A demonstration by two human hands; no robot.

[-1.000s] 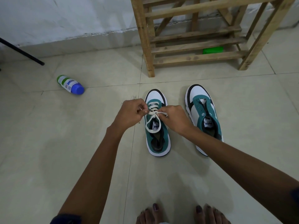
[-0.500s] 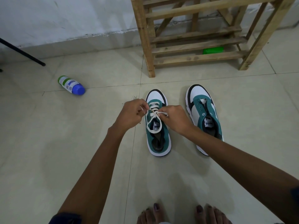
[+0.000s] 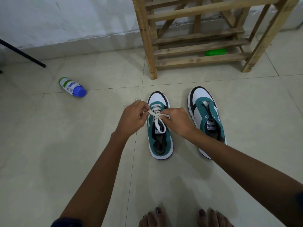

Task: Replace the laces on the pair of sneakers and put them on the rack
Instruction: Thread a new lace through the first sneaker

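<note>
Your left hand [image 3: 131, 118] and right hand [image 3: 177, 121] each pinch the white lace [image 3: 156, 114] over the left sneaker [image 3: 159, 128] on the floor; the unlaced right sneaker [image 3: 205, 115] stands beside it, before the wooden rack [image 3: 196, 51].

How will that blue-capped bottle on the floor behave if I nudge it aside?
The bottle lies on its side on smooth floor tiles, so it will probably roll rather than slide. Its round body suggests it would curve off toward the wall. It looks like plastic, so likely light and not fragile; whether it is full cannot be told.
</note>
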